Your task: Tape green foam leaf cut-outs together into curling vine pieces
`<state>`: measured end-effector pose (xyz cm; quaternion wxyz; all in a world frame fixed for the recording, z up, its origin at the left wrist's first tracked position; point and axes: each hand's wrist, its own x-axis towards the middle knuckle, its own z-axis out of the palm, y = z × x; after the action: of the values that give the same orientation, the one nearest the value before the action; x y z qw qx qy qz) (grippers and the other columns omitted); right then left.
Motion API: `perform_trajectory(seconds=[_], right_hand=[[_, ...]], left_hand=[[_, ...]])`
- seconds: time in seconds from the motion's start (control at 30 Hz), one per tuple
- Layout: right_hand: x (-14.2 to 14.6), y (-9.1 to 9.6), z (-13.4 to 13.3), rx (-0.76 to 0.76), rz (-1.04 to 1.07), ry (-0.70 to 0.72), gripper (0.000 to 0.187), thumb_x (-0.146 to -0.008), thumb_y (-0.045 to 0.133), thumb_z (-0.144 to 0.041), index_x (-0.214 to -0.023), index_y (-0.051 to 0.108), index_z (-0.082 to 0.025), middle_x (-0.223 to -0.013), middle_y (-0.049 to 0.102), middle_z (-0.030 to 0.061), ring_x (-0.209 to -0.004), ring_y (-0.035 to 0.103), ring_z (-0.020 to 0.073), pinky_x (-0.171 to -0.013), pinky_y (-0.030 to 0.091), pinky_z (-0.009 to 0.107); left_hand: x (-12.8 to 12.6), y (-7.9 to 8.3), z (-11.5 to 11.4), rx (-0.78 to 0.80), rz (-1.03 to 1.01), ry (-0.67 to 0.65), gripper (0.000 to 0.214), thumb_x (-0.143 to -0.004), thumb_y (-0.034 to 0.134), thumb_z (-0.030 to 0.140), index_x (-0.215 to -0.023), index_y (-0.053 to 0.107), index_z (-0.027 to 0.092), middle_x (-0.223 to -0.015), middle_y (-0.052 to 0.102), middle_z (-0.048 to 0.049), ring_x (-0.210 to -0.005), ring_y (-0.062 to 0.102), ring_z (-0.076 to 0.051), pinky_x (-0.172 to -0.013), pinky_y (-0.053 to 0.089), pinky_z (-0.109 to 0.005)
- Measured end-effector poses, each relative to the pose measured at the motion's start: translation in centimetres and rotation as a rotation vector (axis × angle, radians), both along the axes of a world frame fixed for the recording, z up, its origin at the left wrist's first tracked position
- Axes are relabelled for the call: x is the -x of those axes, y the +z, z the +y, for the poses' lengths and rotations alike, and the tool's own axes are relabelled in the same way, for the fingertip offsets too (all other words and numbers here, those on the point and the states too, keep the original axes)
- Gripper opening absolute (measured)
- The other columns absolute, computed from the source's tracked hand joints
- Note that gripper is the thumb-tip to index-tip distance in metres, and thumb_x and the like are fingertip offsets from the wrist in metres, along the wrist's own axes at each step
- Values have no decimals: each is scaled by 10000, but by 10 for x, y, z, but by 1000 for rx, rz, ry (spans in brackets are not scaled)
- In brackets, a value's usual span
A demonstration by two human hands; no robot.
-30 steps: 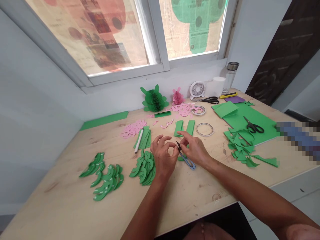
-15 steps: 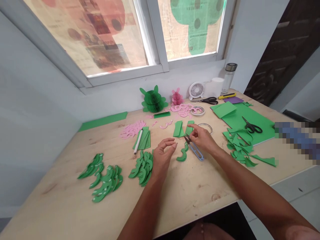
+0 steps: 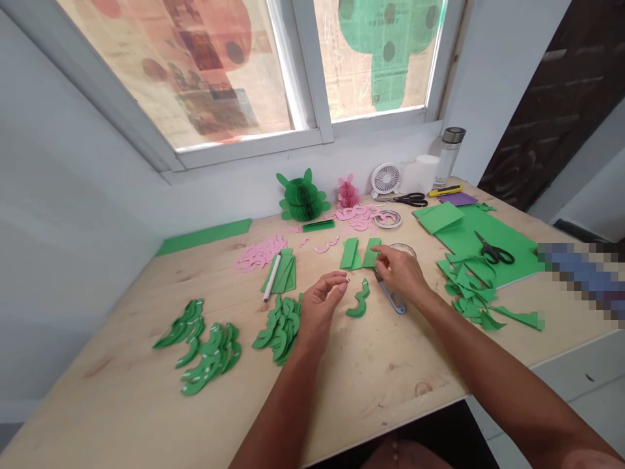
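Observation:
My left hand (image 3: 322, 303) is above the table with its thumb and forefinger pinched on a small whitish bit, probably tape. To the right, my right hand (image 3: 400, 270) has curled fingers at the blade end of blue-handled thread snips (image 3: 391, 296), whose handles point down toward me. Between the hands lies a wavy green paper piece (image 3: 360, 301) with whitish strips on it. Just behind are folded green paper pieces (image 3: 349, 254). Partly behind my right hand is a tape roll (image 3: 409, 248). A pile of wavy green cutouts (image 3: 280, 326) lies beside my left wrist.
More green cutouts (image 3: 215, 355) lie at left, near a white pen (image 3: 272, 277). Pink cutouts (image 3: 261, 253), paper honeycomb figures (image 3: 303, 198) and a small fan (image 3: 385, 178) stand or lie farther back. Black scissors (image 3: 495, 251) and green scraps (image 3: 469, 286) are at right.
My right hand and the snips have shifted slightly right, away from the wavy green piece, and the snips have turned and look narrower. My left hand keeps its pinch.

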<state>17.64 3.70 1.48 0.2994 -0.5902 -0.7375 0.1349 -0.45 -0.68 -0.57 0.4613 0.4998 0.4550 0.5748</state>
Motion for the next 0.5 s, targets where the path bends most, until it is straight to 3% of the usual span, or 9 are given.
perform_trajectory(seconds=[0.2,0.5], right_hand=[[15,3,-11,89,434,300,243,-774,510,-173,-975,647,-159,-768,676,25,-637,579,127,-586,427,230],[27,6,-20,211,538,405,165,-777,521,-187,-868,657,-163,-647,610,-6,-543,487,94,-494,354,208]], left_hand=[[1,0,0,-20,64,9,133,-688,676,298,-733,647,177,-982,658,-77,-987,586,-222,-895,418,-366],[0,1,-1,-26,-2,-33,126,-688,677,283,-714,615,176,-938,645,-60,-947,593,-209,-854,437,-337]])
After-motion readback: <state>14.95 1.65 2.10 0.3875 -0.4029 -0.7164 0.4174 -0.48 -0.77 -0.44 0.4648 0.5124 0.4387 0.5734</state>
